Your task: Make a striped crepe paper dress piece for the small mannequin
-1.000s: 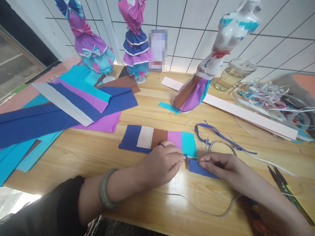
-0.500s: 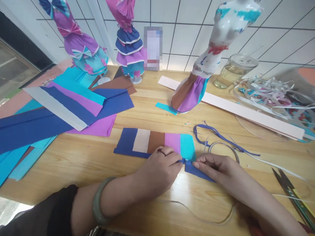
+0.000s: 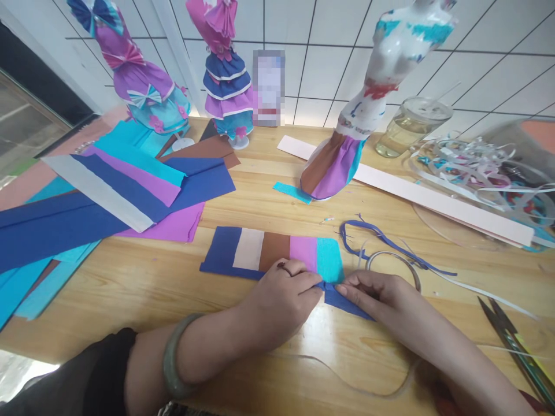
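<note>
A patchwork strip (image 3: 274, 252) of dark blue, off-white, brown, purple and turquoise crepe-like paper lies flat before me. Along its lower edge runs a folded dark blue paper strip (image 3: 229, 271), whose right end (image 3: 347, 304) hangs loose beyond the turquoise patch. My left hand (image 3: 289, 300) rests over the lower edge, its fingers pinching the blue strip under the turquoise patch. Just to the right, thumb and finger of my right hand (image 3: 370, 292) pinch the same strip. A small gap parts the two hands' fingertips.
Coloured paper sheets (image 3: 108, 214) overlap at left. Two dressed figures (image 3: 145, 86) stand behind; a white painted mannequin (image 3: 368, 104) stands right of them. Blue cord (image 3: 390, 237), a metal ring (image 3: 416, 271), scissors (image 3: 511, 341), a glass jar (image 3: 407, 127) and ribbon scraps (image 3: 481, 167) are at right.
My right fingertips have shifted slightly left, closer to my left hand along the blue strip. The left hand stays almost still.
</note>
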`<state>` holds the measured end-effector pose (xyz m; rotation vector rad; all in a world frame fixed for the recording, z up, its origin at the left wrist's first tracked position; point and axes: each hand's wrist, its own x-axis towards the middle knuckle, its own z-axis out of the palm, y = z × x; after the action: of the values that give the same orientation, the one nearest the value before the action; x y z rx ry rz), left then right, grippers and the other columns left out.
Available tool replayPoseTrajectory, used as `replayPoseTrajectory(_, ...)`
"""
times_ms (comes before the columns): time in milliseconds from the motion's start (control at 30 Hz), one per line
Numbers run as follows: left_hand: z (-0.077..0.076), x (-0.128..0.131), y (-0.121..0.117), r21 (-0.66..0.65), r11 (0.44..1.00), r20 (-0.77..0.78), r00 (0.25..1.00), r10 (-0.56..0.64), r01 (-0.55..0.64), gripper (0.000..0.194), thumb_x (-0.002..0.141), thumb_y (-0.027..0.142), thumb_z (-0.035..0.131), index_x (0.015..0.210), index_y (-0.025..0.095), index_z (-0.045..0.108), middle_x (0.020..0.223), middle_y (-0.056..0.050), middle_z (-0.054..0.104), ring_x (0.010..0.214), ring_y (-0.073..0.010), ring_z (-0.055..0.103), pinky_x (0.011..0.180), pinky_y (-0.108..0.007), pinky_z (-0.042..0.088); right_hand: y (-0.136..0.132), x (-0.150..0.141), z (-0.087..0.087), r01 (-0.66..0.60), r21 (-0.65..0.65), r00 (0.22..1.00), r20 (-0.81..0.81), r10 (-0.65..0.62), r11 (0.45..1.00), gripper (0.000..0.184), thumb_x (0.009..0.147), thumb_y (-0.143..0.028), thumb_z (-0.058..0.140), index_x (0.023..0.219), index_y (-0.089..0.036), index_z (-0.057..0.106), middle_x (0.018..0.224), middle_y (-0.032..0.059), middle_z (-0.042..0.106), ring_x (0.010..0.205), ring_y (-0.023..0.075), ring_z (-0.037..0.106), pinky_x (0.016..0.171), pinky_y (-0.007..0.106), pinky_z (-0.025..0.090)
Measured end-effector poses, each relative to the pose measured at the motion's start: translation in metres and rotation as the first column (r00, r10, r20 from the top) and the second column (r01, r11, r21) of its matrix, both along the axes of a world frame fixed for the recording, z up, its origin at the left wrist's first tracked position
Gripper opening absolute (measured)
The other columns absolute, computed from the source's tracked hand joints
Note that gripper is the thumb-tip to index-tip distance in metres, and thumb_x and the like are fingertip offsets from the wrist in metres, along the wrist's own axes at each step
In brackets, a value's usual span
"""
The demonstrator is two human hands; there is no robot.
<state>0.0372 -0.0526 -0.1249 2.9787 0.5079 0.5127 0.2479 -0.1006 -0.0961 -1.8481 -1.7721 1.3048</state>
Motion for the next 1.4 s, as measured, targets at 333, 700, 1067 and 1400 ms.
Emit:
replayPoseTrajectory(333,-0.0008,0.0009,0.0000,-0.018,1.000,-0.002,1.000,-0.019,0.019,0.023,0.089,0.009,0.037,0.093,0.014,0.059,0.094,-0.008,0.063,0.089,-0.0177,0.054,0.076,-0.034,0.044,0.0013,-0.0014,0.0015,0.009,0.034,1.000,0.025,-0.010,0.999,0.034,0.087,-0.045,0.045,0.074,-0.020,0.064,0.068,0.0015,0.062,0.064,0.0157,0.054,0.056,0.026,0.042)
replayPoseTrajectory(700,-0.0014,0.0018,0.0001,0.003,1.000,-0.013,1.000,-0.023,0.023,0.021,0.089,0.010,0.039,0.095,0.013,0.058,0.096,-0.008,0.062,0.090,-0.0181,0.054,0.075,-0.034,0.043,0.0020,-0.0027,0.0015,0.037,0.066,0.999,0.014,-0.038,0.997,0.031,0.086,-0.044,0.049,0.072,-0.021,0.065,0.066,0.0007,0.062,0.061,0.0151,0.054,0.054,0.025,0.041)
replayPoseTrajectory(1067,0.0010,0.0029,-0.0006,-0.016,1.000,-0.031,0.999,-0.009,0.009,0.024,0.089,0.010,0.036,0.094,0.014,0.059,0.093,-0.008,0.062,0.086,-0.0176,0.053,0.073,-0.033,0.043,0.0012,-0.0016,-0.0022,0.037,0.067,0.999,0.022,-0.039,0.997,0.031,0.086,-0.044,0.046,0.074,-0.022,0.063,0.064,0.0006,0.061,0.061,0.0154,0.052,0.056,0.027,0.042)
replayPoseTrajectory(1400,0.0006,0.0050,-0.0027,0.024,0.999,0.008,0.999,0.035,-0.035,0.025,0.090,0.013,0.038,0.107,0.011,0.057,0.093,-0.008,0.061,0.083,-0.0183,0.051,0.068,-0.034,0.042,0.0032,-0.0066,0.0019,0.024,0.014,0.995,0.097,-0.025,1.000,0.031,0.089,-0.041,0.042,0.074,-0.021,0.059,0.070,0.0012,0.063,0.063,0.0152,0.052,0.059,0.028,0.041)
